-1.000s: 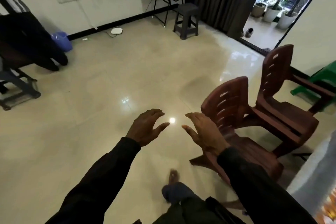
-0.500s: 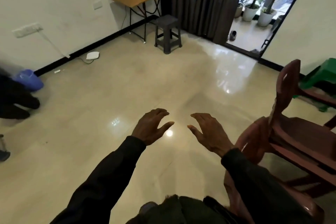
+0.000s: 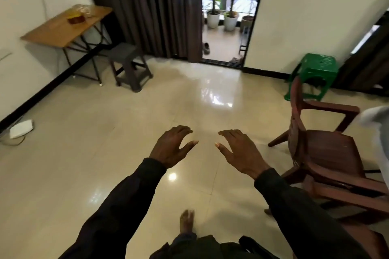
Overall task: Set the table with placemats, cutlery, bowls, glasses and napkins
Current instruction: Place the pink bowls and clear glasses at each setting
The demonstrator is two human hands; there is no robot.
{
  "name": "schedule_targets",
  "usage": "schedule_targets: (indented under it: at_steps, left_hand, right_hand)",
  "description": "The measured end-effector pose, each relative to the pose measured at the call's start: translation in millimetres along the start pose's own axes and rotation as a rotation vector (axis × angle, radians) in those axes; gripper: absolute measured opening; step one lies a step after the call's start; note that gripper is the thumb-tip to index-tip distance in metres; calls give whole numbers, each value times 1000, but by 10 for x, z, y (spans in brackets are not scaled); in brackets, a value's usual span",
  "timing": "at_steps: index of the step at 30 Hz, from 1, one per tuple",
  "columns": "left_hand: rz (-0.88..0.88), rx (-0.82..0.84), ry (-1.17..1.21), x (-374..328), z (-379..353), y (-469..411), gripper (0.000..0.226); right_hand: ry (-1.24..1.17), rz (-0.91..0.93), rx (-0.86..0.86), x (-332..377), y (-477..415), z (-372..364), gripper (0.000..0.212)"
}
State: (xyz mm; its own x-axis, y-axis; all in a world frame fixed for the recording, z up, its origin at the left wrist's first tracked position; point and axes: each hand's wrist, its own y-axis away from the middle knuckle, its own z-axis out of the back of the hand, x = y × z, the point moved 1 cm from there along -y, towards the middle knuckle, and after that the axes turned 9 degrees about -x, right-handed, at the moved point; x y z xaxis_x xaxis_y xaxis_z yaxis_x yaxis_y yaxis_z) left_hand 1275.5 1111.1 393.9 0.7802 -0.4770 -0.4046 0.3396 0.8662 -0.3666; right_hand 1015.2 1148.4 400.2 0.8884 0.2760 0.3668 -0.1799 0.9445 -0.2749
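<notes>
Left grip (image 3: pixel 171 146) and right grip (image 3: pixel 240 151) hung side by side over the floor (image 3: pixel 105 132). Palms were down, fingers spread and loosely bent, nothing in either. Clear glassware (image 3: pixel 83 9), blurred, sat on the wooden counter (image 3: pixel 56 31) by the far left wall, well apart from both. A brown chair (image 3: pixel 324 149) stood near the right grip.

The glossy cream tiled floor (image 3: pixel 105 153) filled most of the frame. Standing on it: a wooden-topped side table (image 3: pixel 56 31) at upper left, a grey stool (image 3: pixel 126 52) just beside it, a green stool (image 3: pixel 319 63) at upper right, and brown plastic chairs (image 3: pixel 328 149) at right. A flat white device (image 3: pixel 21 128) with a cable lay at the left edge. One bare foot (image 3: pixel 187 222) rested at bottom centre. The side table carried a small brown object (image 3: pixel 76 19) and blurred clear items (image 3: pixel 83 9).
</notes>
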Motion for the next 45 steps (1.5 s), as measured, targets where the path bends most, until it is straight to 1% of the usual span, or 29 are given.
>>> schedule_targets:
  at_steps: [3, 9, 14, 19, 22, 25, 29, 33, 35, 39, 42, 45]
  left_hand:
    - [-75, 38, 20, 272, -91, -740, 52]
    - [-210, 90, 93, 568, -450, -2094, 55]
    - [-292, 136, 133, 709, -982, -3231, 48]
    - [-363, 172, 150, 662, -1618, -4407, 45]
    - [-402, 215, 140, 536, -1969, -5203, 47]
    - [-450, 257, 128, 362, -2265, -5940, 54]
    - [-499, 285, 148, 104, -2701, -6809, 51]
    - [-557, 312, 185, -175, -3298, -7663, 51]
    - [-609, 323, 217, -320, -3624, -8053, 49]
    - [-717, 367, 285, -671, -4319, -8864, 51]
    - [-828, 407, 334, -1045, -4829, -9523, 49]
    - [-931, 479, 344, -1502, -5207, -10158, 54]
  right_hand:
    - [17, -87, -37, -175, -486, -43, 53]
    - [64, -243, -96, -688, -1327, -53, 49]
    - [100, -333, -134, -1359, -2050, -67, 48]
    - [133, -385, -172, -2245, -2786, -37, 48]
    - [133, -425, -177, -2826, -3241, 64, 47]
    - [145, -463, -200, -3365, -3637, 221, 47]
    - [156, -516, -243, -4024, -4086, 419, 46]
    - [184, -591, -273, -4798, -4478, 544, 46]
    - [200, -629, -296, -5172, -4625, 588, 46]
    - [234, -721, -332, -5878, -4907, 709, 49]
    - [248, -835, -371, -6396, -5104, 876, 53]
    - [282, -936, -415, -6832, -5229, 1071, 45]
